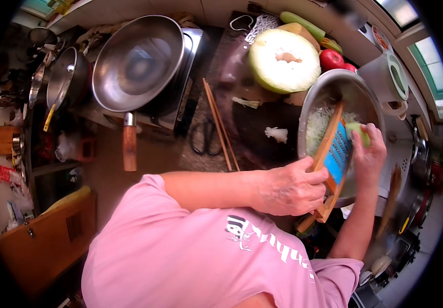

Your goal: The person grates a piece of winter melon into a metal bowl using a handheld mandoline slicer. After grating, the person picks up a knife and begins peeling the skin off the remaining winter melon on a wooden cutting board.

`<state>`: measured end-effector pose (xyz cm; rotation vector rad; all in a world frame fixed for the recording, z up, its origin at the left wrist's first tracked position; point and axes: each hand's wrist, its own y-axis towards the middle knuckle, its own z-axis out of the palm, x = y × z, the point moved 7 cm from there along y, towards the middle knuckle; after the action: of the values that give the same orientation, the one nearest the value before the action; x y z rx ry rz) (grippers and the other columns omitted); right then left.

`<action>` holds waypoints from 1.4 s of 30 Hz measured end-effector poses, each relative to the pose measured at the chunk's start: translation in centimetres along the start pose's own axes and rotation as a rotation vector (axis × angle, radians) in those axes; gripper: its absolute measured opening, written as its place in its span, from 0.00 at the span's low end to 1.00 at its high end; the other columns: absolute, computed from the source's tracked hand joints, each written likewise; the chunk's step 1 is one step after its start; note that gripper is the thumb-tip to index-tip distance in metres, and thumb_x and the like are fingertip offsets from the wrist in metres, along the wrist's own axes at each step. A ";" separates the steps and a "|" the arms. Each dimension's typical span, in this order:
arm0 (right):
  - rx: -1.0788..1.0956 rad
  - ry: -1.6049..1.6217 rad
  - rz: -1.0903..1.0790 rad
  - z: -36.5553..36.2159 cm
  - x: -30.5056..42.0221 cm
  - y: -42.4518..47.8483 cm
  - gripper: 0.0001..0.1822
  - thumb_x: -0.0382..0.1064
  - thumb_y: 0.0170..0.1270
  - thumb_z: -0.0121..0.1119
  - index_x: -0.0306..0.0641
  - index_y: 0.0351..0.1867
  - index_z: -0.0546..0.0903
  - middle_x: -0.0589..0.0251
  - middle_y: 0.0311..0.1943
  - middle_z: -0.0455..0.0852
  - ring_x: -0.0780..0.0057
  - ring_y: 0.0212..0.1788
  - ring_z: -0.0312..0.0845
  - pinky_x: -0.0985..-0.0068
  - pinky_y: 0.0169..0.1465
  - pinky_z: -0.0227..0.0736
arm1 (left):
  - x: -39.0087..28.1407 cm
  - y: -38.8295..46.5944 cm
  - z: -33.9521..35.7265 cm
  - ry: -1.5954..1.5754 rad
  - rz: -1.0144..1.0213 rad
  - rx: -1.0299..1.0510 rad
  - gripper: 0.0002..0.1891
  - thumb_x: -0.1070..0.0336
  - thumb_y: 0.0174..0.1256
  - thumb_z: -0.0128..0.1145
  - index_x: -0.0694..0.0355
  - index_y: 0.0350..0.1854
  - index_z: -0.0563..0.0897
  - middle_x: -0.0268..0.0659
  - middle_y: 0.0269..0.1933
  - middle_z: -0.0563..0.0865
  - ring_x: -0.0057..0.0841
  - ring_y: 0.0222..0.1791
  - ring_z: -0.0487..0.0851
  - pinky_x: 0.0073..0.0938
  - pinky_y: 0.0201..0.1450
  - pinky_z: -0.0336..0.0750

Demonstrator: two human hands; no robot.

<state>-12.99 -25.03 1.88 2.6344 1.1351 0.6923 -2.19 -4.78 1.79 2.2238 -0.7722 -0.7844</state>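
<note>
My left hand [296, 188] grips the lower end of a wooden-framed grater [327, 144] with a blue grating plate [339, 154]. The grater leans into a large metal bowl [364, 86], tilted. Between the thumb and fingers of my right hand [371, 148] is a pale green gourd piece [357, 133], held against or close over the grating plate; the exact contact is hard to see. Pale shreds [317, 127] lie in the bowl, partly hidden behind the grater. A big cut gourd [263, 73] with white flesh rests just beyond the bowl, to its left.
A frying pan [138, 65] sits on the stove at left. Chopsticks [217, 123] and black-handled scissors [204, 140] lie left of the dark board [248, 131], which bears white scraps [276, 134]. Tomatoes [331, 59] and a long green vegetable [302, 24] are at the back. A pitcher [385, 73] stands right.
</note>
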 end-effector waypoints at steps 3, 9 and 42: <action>0.177 0.164 -0.024 -2.7 4.6 -1.6 0.10 0.30 0.66 0.69 0.30 0.44 0.82 0.48 0.38 0.82 0.46 0.41 0.85 0.60 0.45 0.77 | 0.7 -0.6 -0.3 0.008 -0.048 -0.032 0.09 0.63 0.59 0.67 0.59 0.26 0.81 0.35 0.34 0.77 0.39 0.56 0.81 0.41 0.43 0.78; 0.063 -0.039 0.042 0.3 1.3 0.0 0.08 0.32 0.70 0.66 0.31 0.46 0.82 0.49 0.40 0.83 0.47 0.44 0.85 0.64 0.48 0.77 | 0.4 -0.2 0.6 -0.005 -0.020 0.011 0.10 0.61 0.59 0.67 0.59 0.26 0.81 0.35 0.34 0.78 0.40 0.54 0.80 0.40 0.41 0.76; 0.156 -0.139 -0.025 -0.1 4.9 -0.8 0.13 0.48 0.70 0.69 0.44 0.45 0.83 0.50 0.38 0.84 0.46 0.35 0.88 0.53 0.37 0.81 | 0.4 0.5 -0.3 -0.019 -0.061 0.075 0.13 0.57 0.58 0.71 0.60 0.33 0.83 0.34 0.35 0.80 0.36 0.56 0.82 0.38 0.45 0.77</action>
<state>-10.62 -20.93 3.34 2.7403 1.2254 0.4231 -1.86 -5.29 2.20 2.3195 -0.7575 -0.8193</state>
